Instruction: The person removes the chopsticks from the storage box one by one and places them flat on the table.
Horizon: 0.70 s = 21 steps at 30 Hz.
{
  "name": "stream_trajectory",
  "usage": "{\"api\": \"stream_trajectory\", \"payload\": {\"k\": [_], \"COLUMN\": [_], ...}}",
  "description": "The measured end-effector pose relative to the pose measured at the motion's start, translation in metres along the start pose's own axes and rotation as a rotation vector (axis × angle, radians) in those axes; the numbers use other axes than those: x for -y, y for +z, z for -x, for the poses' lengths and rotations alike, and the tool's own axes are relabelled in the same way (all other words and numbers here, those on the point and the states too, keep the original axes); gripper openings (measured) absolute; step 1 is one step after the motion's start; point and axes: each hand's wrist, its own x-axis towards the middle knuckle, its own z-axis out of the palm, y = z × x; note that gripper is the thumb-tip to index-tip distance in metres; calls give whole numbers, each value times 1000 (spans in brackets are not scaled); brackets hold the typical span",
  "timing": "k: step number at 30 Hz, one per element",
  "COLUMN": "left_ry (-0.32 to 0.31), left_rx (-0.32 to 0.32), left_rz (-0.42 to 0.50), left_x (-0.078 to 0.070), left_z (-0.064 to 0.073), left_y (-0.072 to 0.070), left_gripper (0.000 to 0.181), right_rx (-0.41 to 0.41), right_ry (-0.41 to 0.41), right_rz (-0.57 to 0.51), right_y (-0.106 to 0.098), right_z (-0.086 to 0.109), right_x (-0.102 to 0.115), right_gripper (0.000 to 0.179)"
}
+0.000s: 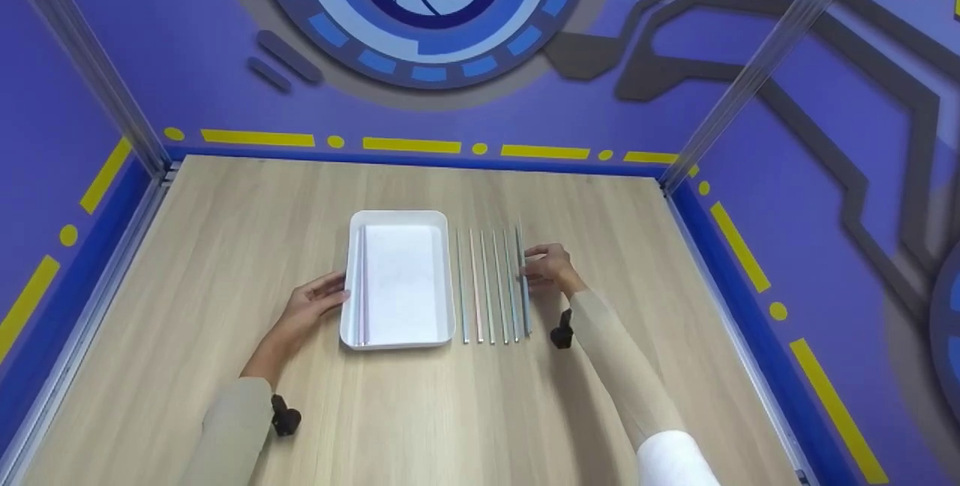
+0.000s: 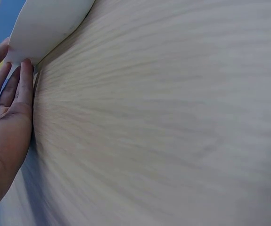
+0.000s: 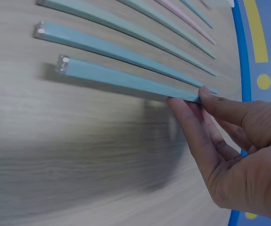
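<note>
Head view, right hand [image 1: 550, 267] pinching blue stick [image 1: 526, 310], left hand [image 1: 306, 306] unclenched, touching tray [image 1: 403, 283].

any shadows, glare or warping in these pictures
Head view: soft shadow beside the right sleeve; left wrist view: grain of the table fans out, as if stretched; right wrist view: shadows beside the right hand and under the held stick, pale glare at left.

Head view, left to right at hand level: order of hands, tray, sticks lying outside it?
Left hand → white tray → first blue stick → pink stick → first green stick → second green stick → second blue stick → third blue stick, pinched → right hand.
</note>
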Motion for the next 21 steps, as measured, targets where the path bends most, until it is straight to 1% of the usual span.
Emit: {"api": "stream_trajectory", "payload": {"k": [5,9,15,21], "left_ry": [8,12,9,8], "left_rx": [13,30,15,10], "left_rz": [21,33,24,20], "left_x": [-1,-1,-1,-1], "left_z": [0,1,0,0], "left_y": [0,0,0,-1], "left_gripper": [64,64,63,63], "right_rx": [-24,-55,-89,-88], "right_ry": [4,-3,9,-3], "right_rz": [26,76,112,122], "right_y": [3,5,7,9], "right_z": [-3,-8,-15,-15], "right_x": [-7,-13,-19,-21], "right_gripper": [45,45,42,36]}}
